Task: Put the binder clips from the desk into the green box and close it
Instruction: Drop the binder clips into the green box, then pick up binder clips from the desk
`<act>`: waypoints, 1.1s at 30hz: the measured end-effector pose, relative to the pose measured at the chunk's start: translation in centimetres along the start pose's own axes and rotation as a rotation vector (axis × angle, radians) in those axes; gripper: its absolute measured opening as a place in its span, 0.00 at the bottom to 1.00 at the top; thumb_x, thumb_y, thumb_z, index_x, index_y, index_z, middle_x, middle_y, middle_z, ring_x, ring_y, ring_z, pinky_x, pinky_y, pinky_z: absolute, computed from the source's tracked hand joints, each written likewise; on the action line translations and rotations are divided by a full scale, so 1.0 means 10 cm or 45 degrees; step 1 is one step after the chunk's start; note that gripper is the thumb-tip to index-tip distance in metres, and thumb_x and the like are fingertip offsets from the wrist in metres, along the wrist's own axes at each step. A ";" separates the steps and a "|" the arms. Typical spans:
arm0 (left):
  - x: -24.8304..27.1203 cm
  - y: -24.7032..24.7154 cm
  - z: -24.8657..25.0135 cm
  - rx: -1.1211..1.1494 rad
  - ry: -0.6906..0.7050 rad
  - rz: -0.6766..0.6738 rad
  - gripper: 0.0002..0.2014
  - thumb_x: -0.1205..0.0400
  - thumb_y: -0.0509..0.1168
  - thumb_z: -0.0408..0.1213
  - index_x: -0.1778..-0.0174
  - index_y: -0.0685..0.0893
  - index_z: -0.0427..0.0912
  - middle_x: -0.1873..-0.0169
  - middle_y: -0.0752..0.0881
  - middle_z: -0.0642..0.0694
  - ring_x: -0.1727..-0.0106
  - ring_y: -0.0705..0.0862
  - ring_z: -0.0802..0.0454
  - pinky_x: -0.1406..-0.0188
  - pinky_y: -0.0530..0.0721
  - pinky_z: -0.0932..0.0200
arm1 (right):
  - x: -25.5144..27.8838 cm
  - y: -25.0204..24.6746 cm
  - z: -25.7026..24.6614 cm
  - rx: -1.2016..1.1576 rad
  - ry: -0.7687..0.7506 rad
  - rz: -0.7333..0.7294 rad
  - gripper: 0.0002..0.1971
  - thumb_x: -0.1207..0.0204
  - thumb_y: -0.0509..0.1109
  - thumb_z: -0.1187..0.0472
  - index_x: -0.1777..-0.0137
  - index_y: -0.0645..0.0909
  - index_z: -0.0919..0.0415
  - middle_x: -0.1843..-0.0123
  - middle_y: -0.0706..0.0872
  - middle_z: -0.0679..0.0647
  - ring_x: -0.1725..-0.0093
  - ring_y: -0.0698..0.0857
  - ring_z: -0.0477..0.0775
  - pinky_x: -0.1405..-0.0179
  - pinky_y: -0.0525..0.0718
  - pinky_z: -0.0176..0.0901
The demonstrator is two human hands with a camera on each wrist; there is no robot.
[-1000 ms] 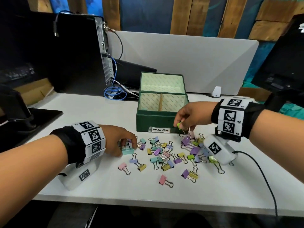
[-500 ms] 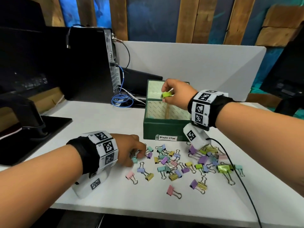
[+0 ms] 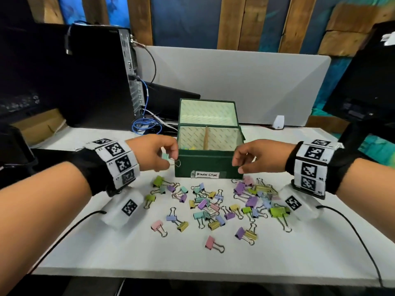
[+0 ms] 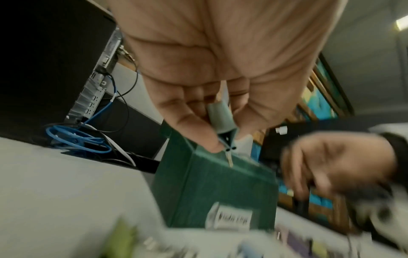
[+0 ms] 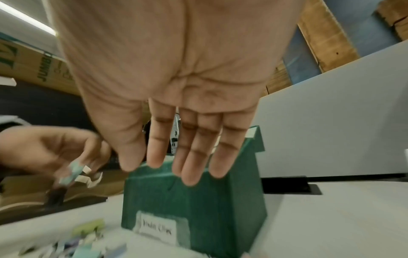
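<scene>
A mint clip heads for the box while most of the pile waits on the white tabletop (image 3: 299, 253).

Head view: the left hand (image 3: 154, 152) pinches a mint-green metal binder clip (image 3: 165, 156) by its wire handles at the near-left corner of the open green box with the handwritten label (image 3: 205, 163); the right hand (image 3: 258, 157), fingers slack and holding nothing, hovers by the box's near-right corner above the scattered pastel binder clips (image 3: 213, 201). A few clips already lie in the left compartment. Left wrist view: thumb and fingers clamp the clip just above the box rim. Right wrist view: the fingers (image 5: 194, 162) hang straight, grip released. The loading step looks barely begun; next the clip needs carrying over the rim and letting go.
</scene>
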State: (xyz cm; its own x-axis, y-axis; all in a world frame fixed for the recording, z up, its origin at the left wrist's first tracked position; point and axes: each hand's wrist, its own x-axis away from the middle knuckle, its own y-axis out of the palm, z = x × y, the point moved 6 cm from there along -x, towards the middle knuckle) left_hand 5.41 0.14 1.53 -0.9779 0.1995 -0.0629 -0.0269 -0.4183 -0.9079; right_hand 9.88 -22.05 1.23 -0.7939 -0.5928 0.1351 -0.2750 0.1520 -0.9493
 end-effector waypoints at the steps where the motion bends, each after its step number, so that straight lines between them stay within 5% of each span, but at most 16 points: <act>1: -0.07 -0.07 0.03 0.103 -0.014 0.077 0.12 0.26 0.69 0.28 0.60 0.80 0.53 0.68 0.81 0.60 0.72 0.83 0.61 0.67 0.81 0.66 | 0.07 0.07 0.06 0.058 0.025 -0.084 0.07 0.24 0.70 0.56 0.47 0.82 0.48 0.52 0.85 0.42 0.53 0.82 0.45 0.55 0.77 0.31; 5: -0.34 -0.25 0.10 0.367 -0.049 0.338 0.09 0.26 0.70 0.27 0.57 0.82 0.45 0.57 0.84 0.52 0.68 0.86 0.55 0.58 0.88 0.55 | 0.23 0.31 0.23 0.171 0.101 -0.302 0.09 0.24 0.69 0.60 0.48 0.81 0.44 0.58 0.81 0.39 0.57 0.79 0.44 0.58 0.75 0.32; 7: -0.46 -0.26 0.13 0.315 -0.065 0.390 0.08 0.26 0.72 0.31 0.55 0.82 0.45 0.55 0.84 0.51 0.67 0.85 0.55 0.65 0.84 0.61 | 0.27 0.37 0.26 0.178 0.120 -0.330 0.11 0.25 0.71 0.58 0.46 0.81 0.43 0.56 0.81 0.42 0.55 0.79 0.45 0.55 0.77 0.33; 12: -0.64 -0.21 0.17 0.178 -0.143 0.387 0.11 0.26 0.73 0.40 0.49 0.84 0.46 0.51 0.83 0.51 0.54 0.81 0.53 0.62 0.76 0.64 | 0.30 0.44 0.16 0.171 0.074 -0.349 0.17 0.25 0.71 0.55 0.36 0.80 0.43 0.52 0.76 0.42 0.50 0.76 0.45 0.44 0.77 0.38; 14: -0.68 -0.17 0.16 0.167 -0.169 0.384 0.12 0.26 0.73 0.42 0.47 0.84 0.48 0.47 0.82 0.52 0.49 0.80 0.54 0.52 0.74 0.62 | 0.30 0.48 0.13 0.200 0.057 -0.367 0.17 0.25 0.71 0.54 0.36 0.81 0.44 0.46 0.78 0.46 0.48 0.77 0.46 0.44 0.76 0.38; 17: -0.65 -0.12 0.30 0.234 -0.101 0.344 0.12 0.26 0.72 0.43 0.47 0.84 0.47 0.45 0.80 0.52 0.47 0.80 0.57 0.50 0.76 0.61 | 0.29 0.52 0.12 0.198 0.042 -0.362 0.14 0.27 0.73 0.53 0.41 0.82 0.45 0.42 0.79 0.48 0.48 0.79 0.48 0.42 0.80 0.42; 21: -0.54 0.06 0.80 0.124 0.143 0.159 0.10 0.25 0.71 0.42 0.49 0.84 0.49 0.44 0.82 0.52 0.43 0.82 0.57 0.42 0.82 0.57 | 0.28 0.54 0.10 0.173 0.002 -0.321 0.11 0.29 0.75 0.56 0.47 0.83 0.51 0.44 0.80 0.49 0.49 0.79 0.48 0.43 0.80 0.42; 25: -0.56 0.51 1.23 -0.182 0.289 -0.239 0.13 0.24 0.70 0.42 0.43 0.83 0.49 0.50 0.84 0.54 0.49 0.83 0.55 0.46 0.80 0.60 | 0.30 0.52 0.08 0.126 -0.043 -0.266 0.09 0.31 0.76 0.59 0.52 0.83 0.52 0.45 0.84 0.50 0.52 0.79 0.47 0.53 0.78 0.36; 29: -0.66 0.80 1.31 -0.401 0.236 -0.431 0.18 0.26 0.72 0.40 0.39 0.82 0.47 0.49 0.84 0.50 0.54 0.78 0.55 0.64 0.74 0.66 | 0.38 0.48 0.11 0.078 -0.040 -0.210 0.08 0.30 0.75 0.57 0.54 0.81 0.50 0.59 0.82 0.39 0.63 0.78 0.38 0.67 0.73 0.22; 33: -0.65 1.01 1.25 -0.540 0.170 -0.628 0.25 0.27 0.74 0.44 0.35 0.79 0.45 0.43 0.83 0.48 0.52 0.76 0.54 0.55 0.72 0.62 | 0.44 0.40 0.19 -0.007 -0.008 -0.159 0.11 0.30 0.76 0.55 0.49 0.82 0.50 0.62 0.81 0.39 0.63 0.78 0.38 0.64 0.75 0.27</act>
State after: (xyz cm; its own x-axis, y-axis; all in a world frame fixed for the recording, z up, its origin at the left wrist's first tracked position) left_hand 8.90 -16.48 -2.09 -0.8371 0.3978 0.3756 -0.3538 0.1300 -0.9262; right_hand 6.28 -25.54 -2.45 -0.7499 -0.6123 0.2505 -0.3747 0.0810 -0.9236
